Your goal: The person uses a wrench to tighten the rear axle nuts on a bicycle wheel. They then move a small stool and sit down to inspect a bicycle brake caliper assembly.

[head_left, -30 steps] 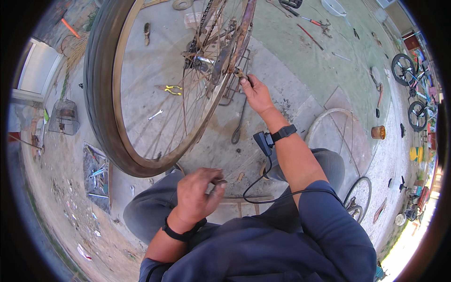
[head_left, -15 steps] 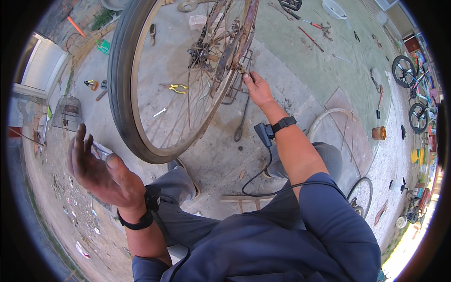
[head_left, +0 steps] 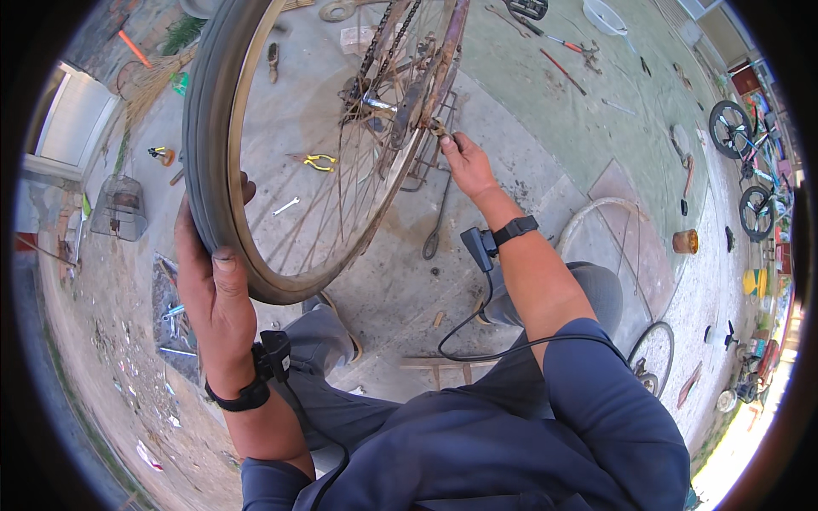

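Note:
A bicycle wheel with a worn dark tyre [head_left: 207, 145] stands in front of me, mounted in a rusty frame [head_left: 445, 64]. My left hand [head_left: 220, 298] is closed round the tyre's lower left side. Its thumb lies on the near face, and fingertips show past the rim. Beside the wheel's right side, my right hand [head_left: 469, 166] pinches a small rusty metal piece [head_left: 438, 128] at the frame; the fingers partly hide it, so its kind is unclear. A chain [head_left: 366, 64] runs down to the hub [head_left: 379, 105] among thin spokes.
Yellow-handled pliers [head_left: 319, 162] and a spanner [head_left: 286, 205] lie on the concrete beyond the spokes. A wire basket [head_left: 119, 207] stands at left. At right are a rusty tin [head_left: 686, 242], a bare rim [head_left: 596, 204] and another bicycle [head_left: 754, 166]. A cable [head_left: 503, 347] hangs from my right wrist.
My left hand, held open beside the wheel before, has moved right and closed on the tyre. The wheel has shifted slightly left and down. My right hand stays at the frame.

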`<state>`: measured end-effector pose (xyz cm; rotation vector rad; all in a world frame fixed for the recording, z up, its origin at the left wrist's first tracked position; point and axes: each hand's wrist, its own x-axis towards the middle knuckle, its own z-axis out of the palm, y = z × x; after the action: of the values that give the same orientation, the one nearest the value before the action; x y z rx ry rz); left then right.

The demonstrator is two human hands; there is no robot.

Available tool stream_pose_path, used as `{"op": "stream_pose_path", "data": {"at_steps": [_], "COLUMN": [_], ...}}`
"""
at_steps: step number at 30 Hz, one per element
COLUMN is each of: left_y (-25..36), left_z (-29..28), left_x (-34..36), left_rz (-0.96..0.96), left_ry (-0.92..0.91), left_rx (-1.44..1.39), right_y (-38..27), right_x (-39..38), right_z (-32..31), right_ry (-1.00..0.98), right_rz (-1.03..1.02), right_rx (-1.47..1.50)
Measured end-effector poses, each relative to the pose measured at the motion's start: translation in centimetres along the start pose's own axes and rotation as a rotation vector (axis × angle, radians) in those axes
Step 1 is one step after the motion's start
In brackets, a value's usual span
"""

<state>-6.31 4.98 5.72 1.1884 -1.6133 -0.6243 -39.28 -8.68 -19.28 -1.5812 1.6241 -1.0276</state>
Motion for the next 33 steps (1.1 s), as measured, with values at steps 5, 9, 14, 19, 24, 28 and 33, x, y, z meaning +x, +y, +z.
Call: {"op": "stream_pose_path", "data": {"at_steps": [5,9,14,19,24,28,33], "left_y": [-0.1,-0.3,-0.6,-0.7,-1.7,-2.7,-3.2], "left_z": [0.0,0.3,0.3,0.4,0.0,1.0,0.9], "left_x": [-0.2,-0.5,-0.4,-0.9,-1.2,-2.4,-2.8], "left_rz": [-0.005,-0.009,0.054,-0.027,-0.036,0.006,-0.009], "left_ry": [0.018,0.007,-0.017,0.004,-0.008,0.049,0.021], "left_rx": [-0.020,-0.069,-0.044,-0.101,-0.005,-0.030,-0.133], "right_y": [-0.3,-0.6,-0.6,-0.3,0.1,0.1,-0.2], "right_x": [-0.1,-0.3,-0.3,-0.1,0.0,0.0,-0.2], "right_z": [-0.1,-0.2,0.0,0.2,0.4,0.6,0.7], "right_ry": [-0.009,-0.003,0.012,0.015,0.029,0.038,0.044], "right_rz": [0.029,0.030,0.027,0.018,0.000,-0.006,0.007], "right_rx": [0.017,0.013,0.022,0.014,0.030,0.056,0.102]}}
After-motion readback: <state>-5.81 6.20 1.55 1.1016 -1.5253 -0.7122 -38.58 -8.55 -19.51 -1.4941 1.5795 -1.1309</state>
